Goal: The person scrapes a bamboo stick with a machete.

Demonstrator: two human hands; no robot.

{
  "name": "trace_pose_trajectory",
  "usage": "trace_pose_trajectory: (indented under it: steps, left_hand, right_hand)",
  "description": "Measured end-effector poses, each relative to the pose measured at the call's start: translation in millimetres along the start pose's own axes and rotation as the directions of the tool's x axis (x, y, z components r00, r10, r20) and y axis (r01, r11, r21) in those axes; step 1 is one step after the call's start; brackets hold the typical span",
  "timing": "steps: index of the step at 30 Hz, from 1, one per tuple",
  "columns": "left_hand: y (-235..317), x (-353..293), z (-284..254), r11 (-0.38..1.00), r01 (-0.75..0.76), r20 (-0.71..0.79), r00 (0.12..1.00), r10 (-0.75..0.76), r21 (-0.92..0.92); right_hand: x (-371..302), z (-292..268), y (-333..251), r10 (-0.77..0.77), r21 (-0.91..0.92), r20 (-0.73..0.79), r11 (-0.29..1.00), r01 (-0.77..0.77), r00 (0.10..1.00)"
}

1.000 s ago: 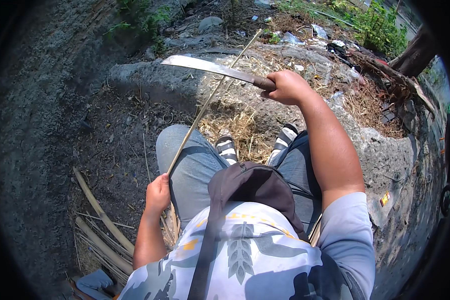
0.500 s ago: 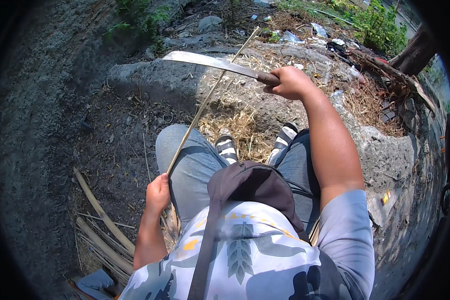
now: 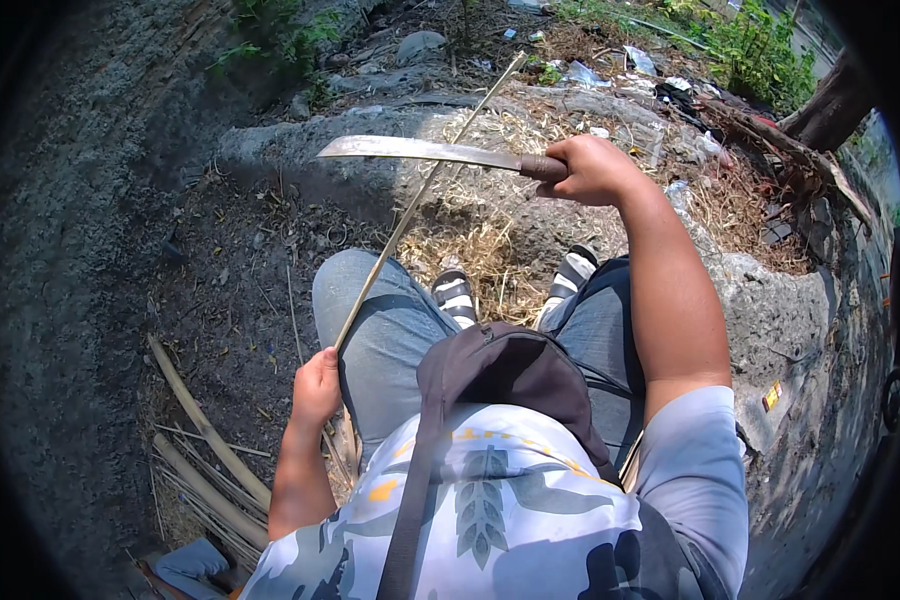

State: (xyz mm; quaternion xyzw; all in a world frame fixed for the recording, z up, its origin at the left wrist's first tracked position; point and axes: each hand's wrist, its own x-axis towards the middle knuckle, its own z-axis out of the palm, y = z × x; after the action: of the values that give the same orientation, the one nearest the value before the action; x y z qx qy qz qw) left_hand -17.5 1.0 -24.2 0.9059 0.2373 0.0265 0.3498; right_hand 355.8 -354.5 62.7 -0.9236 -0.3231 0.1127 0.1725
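My left hand [image 3: 316, 388] is closed round the near end of a long, thin pale stick [image 3: 400, 228], which slants up and away past my left knee. At arm's length, my right hand [image 3: 595, 170] grips the brown handle of a machete [image 3: 415, 149]. The blade points left and lies across the stick, a little short of its far end. Blade and stick cross in the view; whether the edge presses on the wood I cannot tell.
Long peeled stalks and thin strips [image 3: 210, 480] lie on the ground at my left. Straw-like shavings [image 3: 470, 262] are heaped around my sandalled feet. A low rock ledge [image 3: 310, 160] runs ahead, with litter and a log [image 3: 835, 95] at the far right. A dark bag [image 3: 515, 375] rests on my lap.
My right hand has shifted slightly right and nearer, and the machete blade has moved down along the stick toward me, turning more level. My left hand has stayed nearly still.
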Motion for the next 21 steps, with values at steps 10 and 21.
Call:
trace_pose_trajectory:
  steps: [10,21]
  left_hand:
    - [4.1,1.3,-2.5,0.996,0.071,0.025,0.997,-0.073,0.058]
    - [3.3,1.7,-2.2,0.995,0.095,0.054,0.994,-0.096,0.021]
  right_hand:
    - [0.2,1.9,-2.4,0.069,0.02,-0.037,0.997,-0.069,0.997]
    - [14.1,3.0,34.0,0.279,0.203,-0.025,0.942,-0.268,0.96]
